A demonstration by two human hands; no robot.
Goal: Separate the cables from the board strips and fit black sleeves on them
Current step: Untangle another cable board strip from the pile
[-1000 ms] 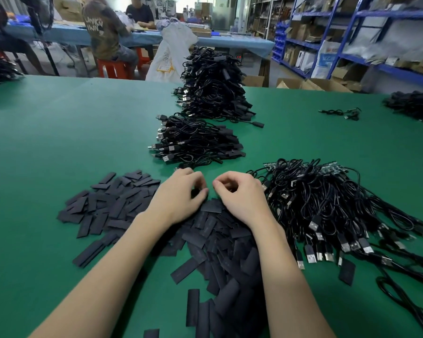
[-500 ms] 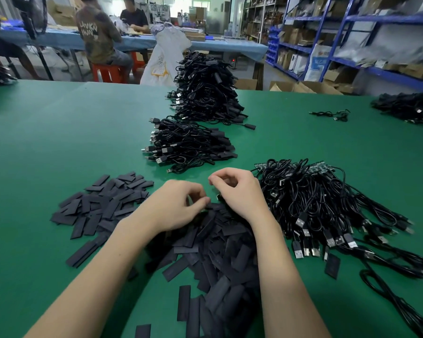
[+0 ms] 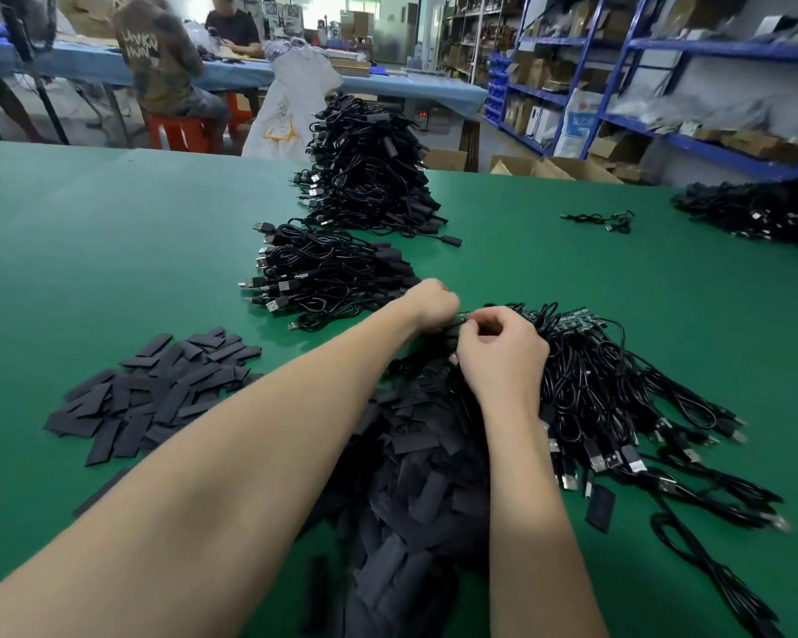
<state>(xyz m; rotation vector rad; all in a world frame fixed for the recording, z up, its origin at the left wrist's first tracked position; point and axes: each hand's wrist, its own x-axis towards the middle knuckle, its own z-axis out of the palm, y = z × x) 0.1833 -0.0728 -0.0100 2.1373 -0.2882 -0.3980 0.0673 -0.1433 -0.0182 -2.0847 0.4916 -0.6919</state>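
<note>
A tangled heap of black USB cables (image 3: pixel 618 389) still joined to small green board strips (image 3: pixel 577 323) lies at the right of the green table. Both hands meet at its far left corner. My left hand (image 3: pixel 429 303) is closed around a cable end there. My right hand (image 3: pixel 503 356) pinches the same cable close beside it; what sits between the fingertips is hidden. Flat black sleeves lie in a large pile (image 3: pixel 415 476) under my forearms and in a smaller spread (image 3: pixel 157 389) to the left.
Two stacks of sleeved cables stand further back, a low one (image 3: pixel 323 274) and a tall one (image 3: pixel 369 177). One loose cable (image 3: pixel 604 221) and another cable heap (image 3: pixel 765 214) lie far right. People sit at a blue table behind; blue shelving stands at right.
Both hands have left the sleeve pile and moved forward and right to the edge of the cable heap, where they now grip a cable. The camera tilted with them.
</note>
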